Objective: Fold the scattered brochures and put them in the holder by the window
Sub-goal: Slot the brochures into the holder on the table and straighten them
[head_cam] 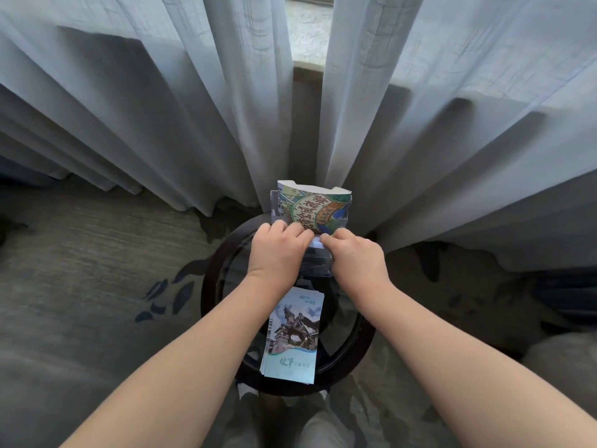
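Note:
A colourful folded brochure (318,206) with green and orange print stands upright in a clear plastic holder (318,263) at the far side of a small round table. My left hand (279,250) and my right hand (357,257) pinch the brochure's lower edge, fingers closed on it, side by side. A small stack of blue folded brochures (294,334) with a horse statue picture lies flat on the table between my forearms. The lower part of the holder is partly hidden by my hands.
The round table (213,286) has a dark wooden rim and a glass top. Pale curtains (161,108) hang right behind it, with a gap showing the window sill (308,71). Patterned grey carpet (97,253) surrounds the table.

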A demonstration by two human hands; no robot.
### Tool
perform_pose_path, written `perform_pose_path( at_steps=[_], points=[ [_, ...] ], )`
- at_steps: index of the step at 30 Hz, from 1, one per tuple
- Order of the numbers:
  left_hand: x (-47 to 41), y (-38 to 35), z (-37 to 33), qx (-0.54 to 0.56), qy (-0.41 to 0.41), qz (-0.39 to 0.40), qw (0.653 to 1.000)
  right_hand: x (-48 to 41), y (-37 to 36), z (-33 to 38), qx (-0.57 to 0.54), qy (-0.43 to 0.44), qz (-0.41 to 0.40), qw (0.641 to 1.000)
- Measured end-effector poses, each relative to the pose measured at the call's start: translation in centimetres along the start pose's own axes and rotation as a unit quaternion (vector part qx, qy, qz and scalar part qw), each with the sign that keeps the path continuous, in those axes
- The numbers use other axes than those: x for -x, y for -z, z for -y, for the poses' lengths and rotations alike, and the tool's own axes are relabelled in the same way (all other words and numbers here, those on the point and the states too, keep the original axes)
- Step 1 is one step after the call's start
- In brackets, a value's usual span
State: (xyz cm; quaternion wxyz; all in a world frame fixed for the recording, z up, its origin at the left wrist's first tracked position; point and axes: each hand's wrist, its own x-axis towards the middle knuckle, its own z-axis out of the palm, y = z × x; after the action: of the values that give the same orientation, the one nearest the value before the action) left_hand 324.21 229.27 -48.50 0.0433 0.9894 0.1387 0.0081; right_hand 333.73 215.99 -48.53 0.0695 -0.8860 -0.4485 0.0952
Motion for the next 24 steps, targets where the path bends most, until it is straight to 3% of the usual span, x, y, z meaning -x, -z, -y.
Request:
perform_pose_path(
  at_steps=[7, 12, 19, 24],
  points=[
    [2.0, -1.4, -1.1, 0.01, 0.006, -0.021, 1.0, 0.4, -0.3, -0.8, 0.01, 0.02, -0.02, 1.0],
    [3.7, -1.4, -3.1, -0.002, 0.068, 0.051, 0.996, 0.1, -0.2, -0.3, 0.006, 0.013, -0.008, 1.0],
    [3.8, -2.4, -2.2, -0.003, 0.037, 0.134, 0.99, -0.8, -1.6, -0.2, -0.012, -0.039, -0.015, 0.999],
    [2.1, -3.3, -0.6, 0.006, 0.011, 0.125, 0.992, -1.4, -3.7, 0.2, -0.037, -0.074, -0.07, 0.994]
  ],
)
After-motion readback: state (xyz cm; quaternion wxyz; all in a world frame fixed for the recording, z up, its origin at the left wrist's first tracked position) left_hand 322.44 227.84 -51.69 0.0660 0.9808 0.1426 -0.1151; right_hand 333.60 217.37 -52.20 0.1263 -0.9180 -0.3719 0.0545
